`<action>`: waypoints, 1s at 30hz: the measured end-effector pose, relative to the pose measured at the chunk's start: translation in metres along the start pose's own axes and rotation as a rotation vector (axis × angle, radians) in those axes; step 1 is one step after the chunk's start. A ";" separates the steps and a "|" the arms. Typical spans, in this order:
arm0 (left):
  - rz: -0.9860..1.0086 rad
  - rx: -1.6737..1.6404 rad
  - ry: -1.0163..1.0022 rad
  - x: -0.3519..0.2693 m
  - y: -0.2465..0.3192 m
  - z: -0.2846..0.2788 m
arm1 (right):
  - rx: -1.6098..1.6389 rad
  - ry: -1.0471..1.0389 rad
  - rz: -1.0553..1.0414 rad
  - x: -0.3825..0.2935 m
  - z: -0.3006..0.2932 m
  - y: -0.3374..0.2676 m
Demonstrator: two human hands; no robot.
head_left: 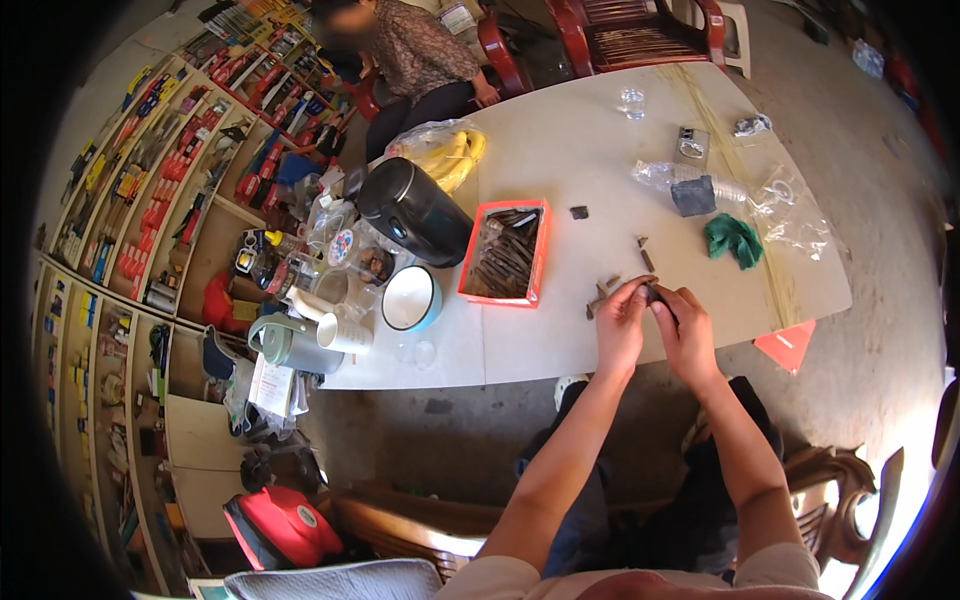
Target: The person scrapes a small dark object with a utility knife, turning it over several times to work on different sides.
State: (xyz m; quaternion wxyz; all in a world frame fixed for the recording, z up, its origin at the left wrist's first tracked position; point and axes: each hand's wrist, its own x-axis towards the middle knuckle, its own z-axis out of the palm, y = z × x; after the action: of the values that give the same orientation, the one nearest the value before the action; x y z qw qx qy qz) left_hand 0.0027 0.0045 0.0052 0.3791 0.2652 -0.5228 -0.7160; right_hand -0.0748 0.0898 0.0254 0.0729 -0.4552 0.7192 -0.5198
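Observation:
My left hand (624, 319) and my right hand (685, 330) meet over the near edge of the white table (555, 341). Between their fingertips is a small dark piece (654, 294), mostly hidden by the fingers, so its kind is unclear. Several small brown pieces (592, 309) lie just left of my hands, and a short brown stick (647, 260) lies beyond them. Further left stands an open orange-rimmed box (541, 259) holding many dark brown sticks. A small dark flat piece (579, 213) rests to the right of the box.
Left on the table are a black appliance (412, 214), an enamel bowl (411, 298), a white mug (345, 334) and bagged bananas (450, 159). At right lie a green cloth (733, 240), a dark block (694, 196), a phone (691, 145) and a glass (632, 103). A person (427, 60) sits across.

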 end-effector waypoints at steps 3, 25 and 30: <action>-0.034 0.005 -0.015 0.002 0.000 -0.001 | 0.028 0.005 0.016 0.000 0.002 0.001; -0.167 -0.109 -0.068 0.012 0.000 -0.006 | 0.027 -0.043 0.028 0.005 0.003 -0.001; -0.156 -0.119 -0.039 0.011 0.002 -0.013 | 0.011 -0.020 -0.051 0.005 0.012 0.002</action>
State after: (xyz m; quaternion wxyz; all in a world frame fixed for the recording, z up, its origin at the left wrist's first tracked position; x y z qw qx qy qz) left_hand 0.0069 -0.0116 0.0036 0.3269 0.2684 -0.4645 -0.7780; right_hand -0.0717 0.0782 0.0195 0.0692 -0.4779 0.7038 -0.5210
